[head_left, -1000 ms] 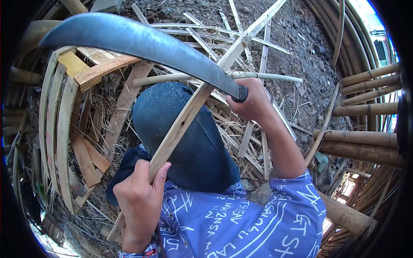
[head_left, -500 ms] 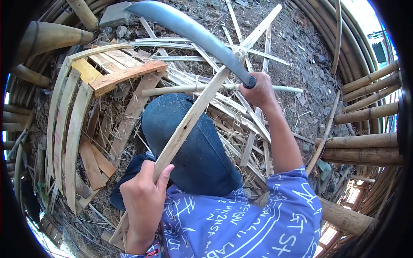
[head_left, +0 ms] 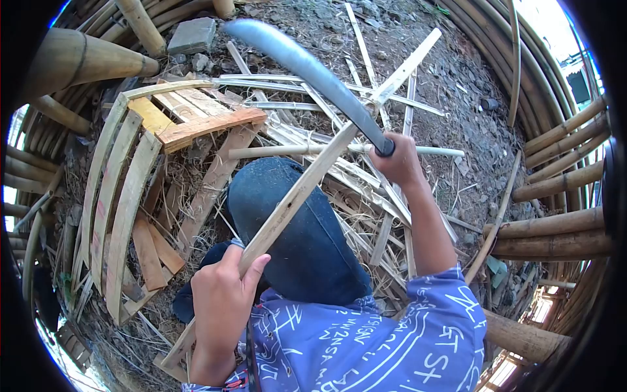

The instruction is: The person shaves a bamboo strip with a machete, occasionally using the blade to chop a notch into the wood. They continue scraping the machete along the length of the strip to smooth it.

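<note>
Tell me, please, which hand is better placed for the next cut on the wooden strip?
The right hand, probably: it grips the knife, whose blade crosses the strip. The left hand holds the strip lower down.

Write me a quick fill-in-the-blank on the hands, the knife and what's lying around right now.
The right hand grips the knife by its ____.
The knife's blade is not straight but ____.
The left hand holds a long wooden strip that slants across the bent ____.
The slatted wooden crate lies on the person's ____ side.
Missing words: handle; curved; knee; left.
</note>
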`<state>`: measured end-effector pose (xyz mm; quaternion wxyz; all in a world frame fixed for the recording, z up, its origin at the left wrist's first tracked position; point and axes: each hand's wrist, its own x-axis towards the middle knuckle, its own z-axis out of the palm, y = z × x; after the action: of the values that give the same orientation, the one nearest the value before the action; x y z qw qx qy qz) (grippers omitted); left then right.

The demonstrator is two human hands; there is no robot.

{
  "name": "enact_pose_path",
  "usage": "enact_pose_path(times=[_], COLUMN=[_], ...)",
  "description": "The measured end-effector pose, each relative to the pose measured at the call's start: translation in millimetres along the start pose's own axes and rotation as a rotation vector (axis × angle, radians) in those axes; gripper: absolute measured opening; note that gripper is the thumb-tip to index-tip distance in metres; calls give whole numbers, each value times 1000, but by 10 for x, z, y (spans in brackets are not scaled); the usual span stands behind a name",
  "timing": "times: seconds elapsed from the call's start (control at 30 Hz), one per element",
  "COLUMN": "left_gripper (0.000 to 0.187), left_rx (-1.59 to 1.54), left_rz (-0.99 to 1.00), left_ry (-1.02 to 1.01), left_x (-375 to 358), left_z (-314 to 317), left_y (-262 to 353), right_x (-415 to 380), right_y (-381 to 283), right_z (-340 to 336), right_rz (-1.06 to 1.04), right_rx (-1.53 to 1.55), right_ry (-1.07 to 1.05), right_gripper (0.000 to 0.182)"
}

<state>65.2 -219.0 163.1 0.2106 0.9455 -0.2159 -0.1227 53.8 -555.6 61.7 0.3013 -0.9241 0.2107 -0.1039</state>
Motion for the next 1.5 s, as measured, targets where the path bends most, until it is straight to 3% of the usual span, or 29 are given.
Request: enact_pose_path(times=[0.1,0.27,0.43,0.47,0.5,0.57,0.63,0.73,0.77,0.83,0.87,0.9,0.97,1.03,1.17,1.27,1.43,1.5], left_gripper=[36,36,35,35,35,35,35,35,35,33,32,32,28,26,22,20,18,18], left_rx=[17,53,-1,0,-8,7,-23,-49,-48,-19,7,9,17,-17,-36,5,20,52], left_rz=[40,75,54,49,44,50,48,64,75,78,68,68,82,81,67,76,98,111], left_ry=[-18,18,13,30,24,25,-2,-23,-24,-19,10,11,31,38,-17,19,40,22], left_x=[39,86,60,45,27,26,36,96,95,77,72,70,81,90,90,63,45,43], left_z=[-4,28,64,79,81,60,77,86,90,81,69,62,59,59,94,106,166,186], left_y=[23,52,6,2,-12,-56,-76,-86,-75,-22,2,33,87,57,53,88,73,69], right_x=[-309,-673,-543,-467,-341,-92,-115,-391,-422,-319,-227,-98,-128,-356,-518,-367,-485,-499], right_y=[-339,-675,-544,-336,-272,-95,59,-342,-458,-260,-163,-59,-48,-369,-505,-502,-724,-709], right_z=[24,89,174,259,171,28,126,237,183,136,125,69,119,133,89,31,14,40], right_rz=[-67,-144,-94,-159,-55,201,79,-120,-34,-58,50,223,284,196,-62,133,93,-21], right_rx=[211,237,59,52,-82,-6,88,176,79,-35,-47,-1,81,194,-40,-61,87,40], right_ry=[13,-304,-347,-233,-218,-59,-12,-115,-245,-153,-65,-121,-107,-158,-215,-298,-337,-339], right_gripper=[18,21,16,14,17,11,17,17,20,19,17,16,16,21,16,17,19,20])
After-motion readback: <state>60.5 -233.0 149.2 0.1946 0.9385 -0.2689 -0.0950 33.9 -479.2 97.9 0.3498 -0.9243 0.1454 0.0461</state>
